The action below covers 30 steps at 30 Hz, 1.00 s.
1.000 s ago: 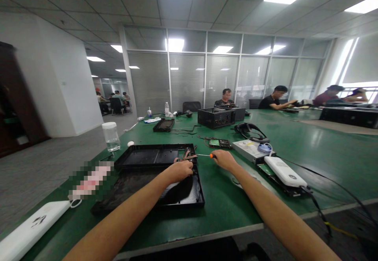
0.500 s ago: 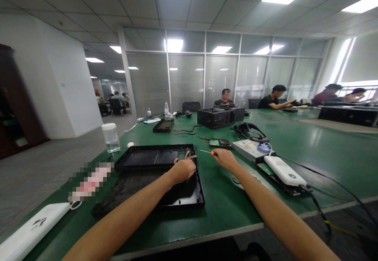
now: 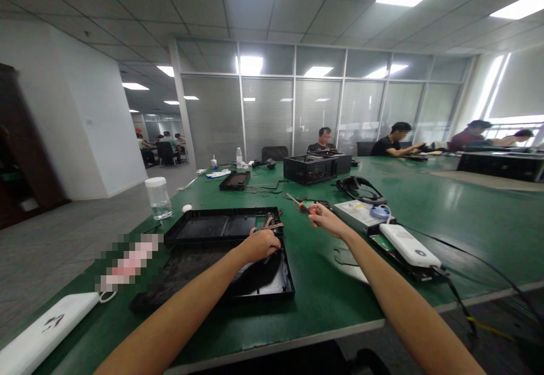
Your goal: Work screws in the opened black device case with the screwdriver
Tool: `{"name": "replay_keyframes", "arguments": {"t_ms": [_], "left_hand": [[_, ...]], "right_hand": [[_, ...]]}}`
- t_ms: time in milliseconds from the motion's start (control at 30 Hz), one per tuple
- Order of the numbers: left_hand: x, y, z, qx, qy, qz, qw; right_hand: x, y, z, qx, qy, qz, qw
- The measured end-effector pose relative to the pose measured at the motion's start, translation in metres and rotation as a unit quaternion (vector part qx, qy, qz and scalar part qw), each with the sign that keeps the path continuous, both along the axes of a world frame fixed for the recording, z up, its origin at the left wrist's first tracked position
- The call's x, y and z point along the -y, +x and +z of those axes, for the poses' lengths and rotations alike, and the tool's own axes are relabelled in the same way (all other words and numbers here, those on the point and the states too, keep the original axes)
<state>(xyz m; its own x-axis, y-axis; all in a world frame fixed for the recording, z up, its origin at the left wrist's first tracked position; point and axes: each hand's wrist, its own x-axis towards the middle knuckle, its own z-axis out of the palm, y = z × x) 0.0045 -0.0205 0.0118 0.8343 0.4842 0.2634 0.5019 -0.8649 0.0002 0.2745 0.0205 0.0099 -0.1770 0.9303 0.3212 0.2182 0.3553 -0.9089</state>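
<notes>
A screwdriver point(image 3: 301, 205) with an orange-and-dark handle is gripped in my right hand point(image 3: 326, 220); its shaft points up and to the left. Over the right part of an open black plastic case point(image 3: 187, 267), my left hand point(image 3: 261, 244) is closed, and what its fingers hold is hidden. Just beyond that hand, striped ribbon wires point(image 3: 267, 226) run by the right end of the case's far half point(image 3: 212, 225). A green circuit board point(image 3: 317, 205) lies behind the screwdriver, partly covered by my right hand.
To the right are a metal drive point(image 3: 357, 215), a white power bank point(image 3: 410, 244) and a black headset point(image 3: 361, 188). A clear jar point(image 3: 159, 199) stands left. Farther back sit a black computer case point(image 3: 310, 170) and several people. A thin bent piece point(image 3: 345, 256) lies beside my right forearm.
My right hand has lifted slightly and turned the screwdriver, so its tip now points more upward. The left hand stays almost where it was over the case.
</notes>
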Motion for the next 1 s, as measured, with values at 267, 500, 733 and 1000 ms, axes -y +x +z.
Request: {"name": "replay_keyframes", "arguments": {"t_ms": [267, 500, 733, 1000], "left_hand": [[0.005, 0.0, 0.001, 0.06, -0.095, 0.033, 0.993], [0.007, 0.001, 0.004, 0.042, -0.06, 0.05, 0.996], [0.006, 0.001, 0.003, 0.032, -0.05, 0.046, 0.997], [0.004, 0.003, 0.003, 0.03, -0.053, 0.054, 0.997]], "right_hand": [[0.01, -0.012, 0.008, -0.08, 0.1, -0.125, 0.984], [0.023, -0.037, 0.003, 0.03, 0.185, -0.15, 0.971], [0.037, -0.041, 0.012, 0.137, 0.224, -0.189, 0.946], [0.043, -0.044, 0.016, 0.22, 0.281, -0.179, 0.917]]}}
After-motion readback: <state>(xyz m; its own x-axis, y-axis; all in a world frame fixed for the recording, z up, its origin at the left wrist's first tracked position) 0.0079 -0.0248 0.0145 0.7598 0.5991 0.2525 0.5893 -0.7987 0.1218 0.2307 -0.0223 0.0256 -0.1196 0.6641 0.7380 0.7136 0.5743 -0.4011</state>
